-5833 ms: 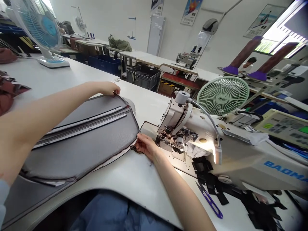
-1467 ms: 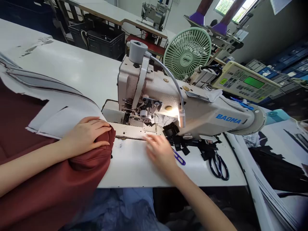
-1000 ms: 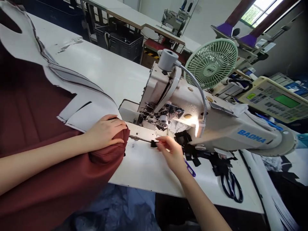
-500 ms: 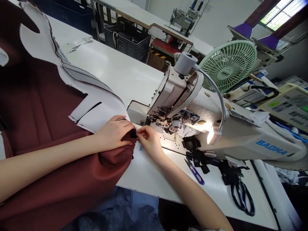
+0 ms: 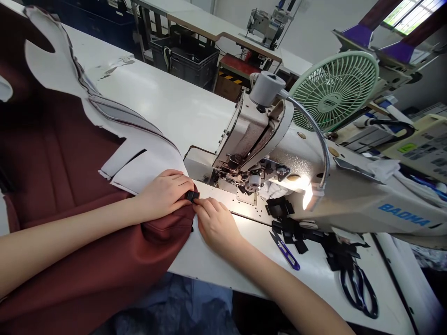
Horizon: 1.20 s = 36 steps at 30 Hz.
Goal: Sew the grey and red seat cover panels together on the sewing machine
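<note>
A large dark red cover (image 5: 115, 260) with a white backing (image 5: 150, 170) spreads over the left of the table and hangs past its front edge. On its right edge lies a small black strip (image 5: 192, 196). My left hand (image 5: 165, 193) presses on the cover, with thumb and fingers closed around the strip's left side. From the right, the fingertips of my right hand (image 5: 218, 225) pinch the strip's other end at the cover's edge. Just beyond both hands stands the sewing machine (image 5: 251, 139), its needle area lit by a small lamp (image 5: 308, 195).
Purple thread snips (image 5: 286, 251), several black strips (image 5: 288, 228) and dark-handled scissors (image 5: 359, 291) lie on the white table (image 5: 216, 265) at right. A green fan (image 5: 331, 95) stands behind the machine. Farther back are a grey crate (image 5: 190, 60) and a second sewing machine (image 5: 265, 28).
My right hand has turned over, its back now facing up and its fingers closer to the cover. More of the black strip shows between the hands. The left hand has barely moved.
</note>
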Each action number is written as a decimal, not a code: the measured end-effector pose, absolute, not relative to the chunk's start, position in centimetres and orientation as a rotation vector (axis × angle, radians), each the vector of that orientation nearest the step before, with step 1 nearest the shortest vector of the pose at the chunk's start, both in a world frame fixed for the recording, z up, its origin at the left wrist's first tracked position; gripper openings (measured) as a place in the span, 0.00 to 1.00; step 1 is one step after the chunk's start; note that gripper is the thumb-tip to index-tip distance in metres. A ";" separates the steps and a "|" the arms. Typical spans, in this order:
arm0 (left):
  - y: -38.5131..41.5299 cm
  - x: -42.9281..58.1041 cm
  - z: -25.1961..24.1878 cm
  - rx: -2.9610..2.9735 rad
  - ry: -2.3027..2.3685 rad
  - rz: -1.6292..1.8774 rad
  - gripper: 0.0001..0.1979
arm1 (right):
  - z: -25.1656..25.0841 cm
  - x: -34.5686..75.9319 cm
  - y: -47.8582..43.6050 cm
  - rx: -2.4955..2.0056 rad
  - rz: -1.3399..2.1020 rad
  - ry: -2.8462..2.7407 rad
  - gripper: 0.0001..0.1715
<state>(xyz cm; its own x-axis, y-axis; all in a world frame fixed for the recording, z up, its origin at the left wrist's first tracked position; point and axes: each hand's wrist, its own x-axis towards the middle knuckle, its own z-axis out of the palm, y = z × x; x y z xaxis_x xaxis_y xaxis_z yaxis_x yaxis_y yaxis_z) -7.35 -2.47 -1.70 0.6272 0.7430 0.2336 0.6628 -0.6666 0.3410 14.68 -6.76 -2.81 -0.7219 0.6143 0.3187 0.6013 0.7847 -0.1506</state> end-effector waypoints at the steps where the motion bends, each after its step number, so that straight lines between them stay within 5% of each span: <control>1: -2.3 -7.3 -1.7 2.632 1.154 0.521 0.08 | -2.6 14.7 -7.4 -0.925 0.065 -2.614 0.12; 12: 2.0 -4.7 -1.5 2.695 1.210 0.371 0.09 | -3.3 15.1 -5.9 -0.744 -0.412 -2.623 0.09; 32: 4.6 -2.2 -1.7 2.853 1.158 0.322 0.09 | -4.1 17.3 -4.8 -0.843 -0.313 -2.594 0.06; 36: 4.9 -2.4 -1.9 2.857 1.137 0.348 0.09 | -4.5 17.2 -5.1 -0.829 -0.225 -2.617 0.11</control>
<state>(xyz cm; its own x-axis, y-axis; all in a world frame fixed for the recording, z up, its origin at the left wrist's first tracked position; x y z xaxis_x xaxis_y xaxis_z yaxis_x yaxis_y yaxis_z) -2.36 4.86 -1.93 0.7049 0.6834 0.1901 0.6729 -0.7290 0.1256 17.20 -5.05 -4.52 -0.7515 0.5197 0.4064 0.5815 0.8127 0.0361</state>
